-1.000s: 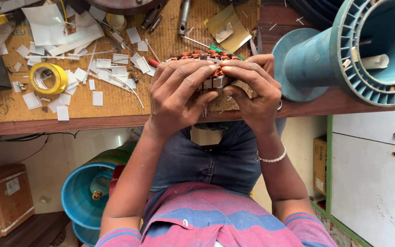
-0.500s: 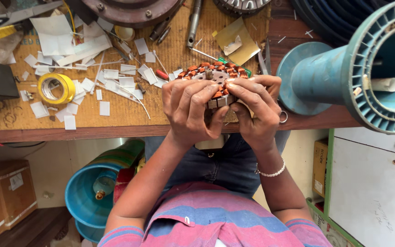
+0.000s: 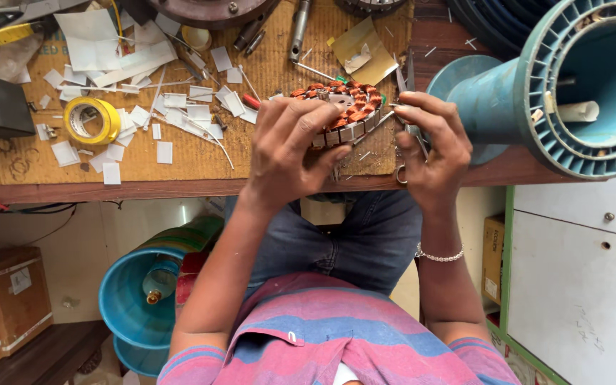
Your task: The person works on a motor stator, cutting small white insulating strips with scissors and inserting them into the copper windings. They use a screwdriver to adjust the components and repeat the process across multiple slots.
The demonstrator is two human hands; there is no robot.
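My left hand (image 3: 286, 150) grips a round motor stator (image 3: 344, 107) with copper-orange windings, tilted up on its edge over the front of the wooden workbench (image 3: 180, 187). My right hand (image 3: 429, 146), with a bracelet on the wrist, is just right of the stator. It is closed around a pair of scissors (image 3: 403, 78): the blades stick up above the fingers and a handle loop shows below the palm. The fingertips of both hands nearly meet at the stator's rim.
A yellow tape roll (image 3: 90, 120) and several white paper strips (image 3: 180, 107) lie at the left. Metal tools (image 3: 299, 28) and a folded brown paper (image 3: 361, 53) lie behind. A big teal spool (image 3: 565, 85) stands right. Below are another blue spool (image 3: 140, 292), cardboard boxes (image 3: 1, 299) and a white cabinet (image 3: 579, 278).
Both hands were clasped on the stator. Now my right hand has come off it to the right with the scissors, and the stator rests in my left hand alone.
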